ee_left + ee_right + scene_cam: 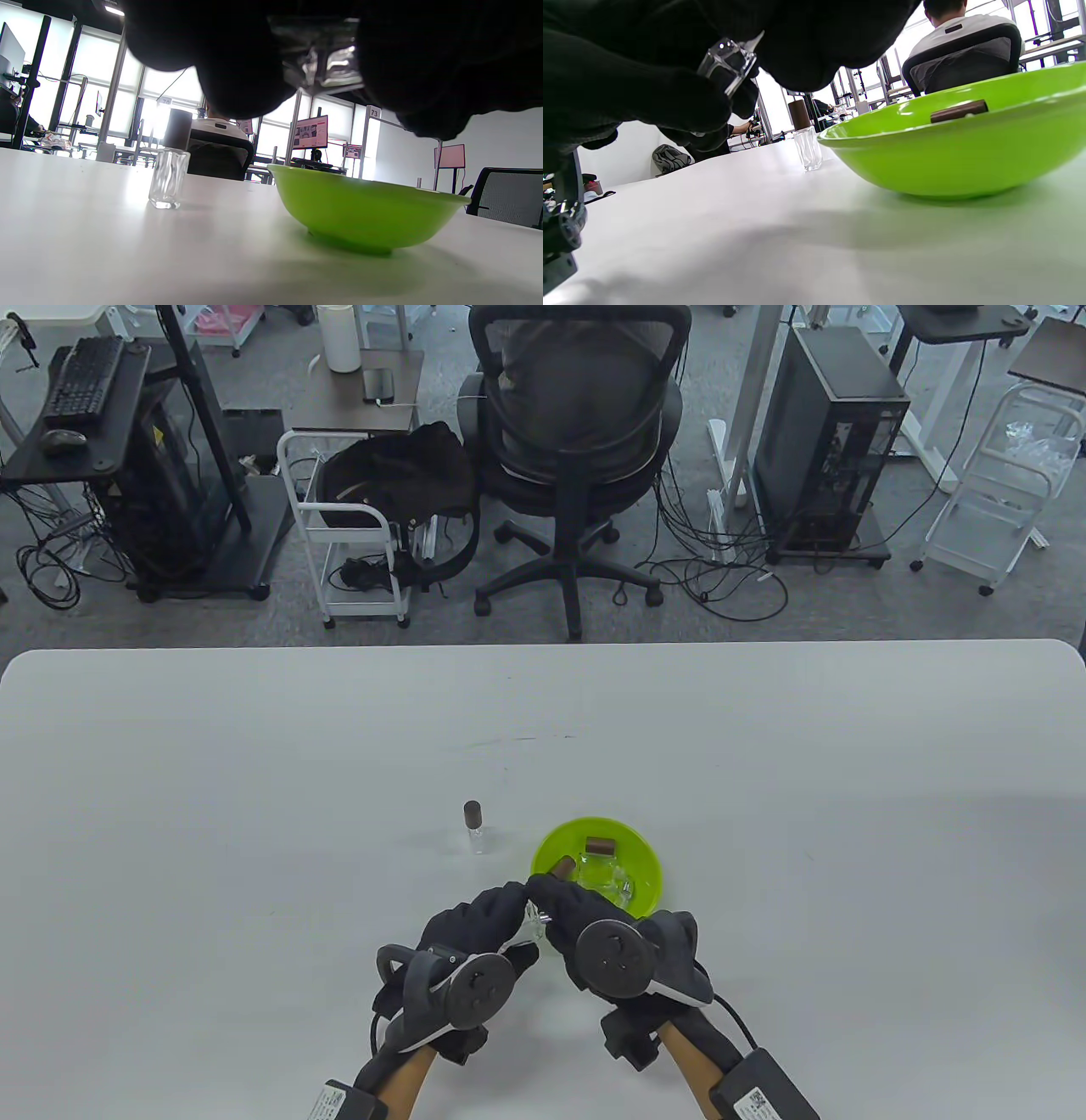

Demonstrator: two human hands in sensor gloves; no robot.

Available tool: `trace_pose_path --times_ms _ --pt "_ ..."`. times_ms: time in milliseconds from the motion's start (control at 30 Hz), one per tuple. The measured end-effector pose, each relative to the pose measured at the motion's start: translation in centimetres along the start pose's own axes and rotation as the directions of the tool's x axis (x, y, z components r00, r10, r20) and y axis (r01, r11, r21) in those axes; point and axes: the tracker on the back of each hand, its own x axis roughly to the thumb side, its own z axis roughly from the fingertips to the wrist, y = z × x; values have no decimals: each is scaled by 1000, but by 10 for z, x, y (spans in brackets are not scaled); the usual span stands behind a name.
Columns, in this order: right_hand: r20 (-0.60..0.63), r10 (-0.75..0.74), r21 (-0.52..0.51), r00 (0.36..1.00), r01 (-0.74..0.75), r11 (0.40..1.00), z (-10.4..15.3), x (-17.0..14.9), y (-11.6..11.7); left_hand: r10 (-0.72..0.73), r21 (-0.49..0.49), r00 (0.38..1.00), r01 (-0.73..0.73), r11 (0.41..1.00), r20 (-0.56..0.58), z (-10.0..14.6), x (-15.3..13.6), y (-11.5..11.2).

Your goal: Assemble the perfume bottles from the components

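Two gloved hands meet above the table near its front edge, just left of the green bowl (pixel 547 848). Left hand (pixel 475 929) and right hand (pixel 585 920) both curl fingers round one clear glass bottle (pixel 727 63), held off the surface between them. Bowl holds a brown cap (pixel 599 845) and more clear glass pieces (pixel 607 878). One capped bottle (pixel 474 824) stands upright, just left of the bowl, apart from it.

Landmark: green bowl (pixel 958 156), on white table (pixel 755 237)
Brown cap (pixel 958 111): lying inside the bowl
Capped bottle (pixel 806 142): upright, just left of the bowl
Glass bottle (pixel 727 63): held by gloved fingers (pixel 670 101), up left of the bowl
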Motion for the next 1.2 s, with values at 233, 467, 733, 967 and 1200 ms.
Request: trace_pose_path --times_ms 233,467,733,967,1200 --pt "-70 -186 -28 980 185 982 -2 -9 2 38 22 999 -39 999 28 1 -1 2" --pt "-20 -278 99 960 279 955 -3 -16 -3 73 10 997 -73 997 15 -1 -5 3" --pt "-94 -141 -28 986 139 990 -1 -14 1 54 34 998 -55 998 33 0 1 5" --pt "-106 -146 -108 984 134 985 -1 -9 -1 56 24 998 -57 998 41 0 4 3" --pt "-39 -343 101 939 345 933 -4 -18 -8 79 24 997 -80 997 16 -1 -3 3"
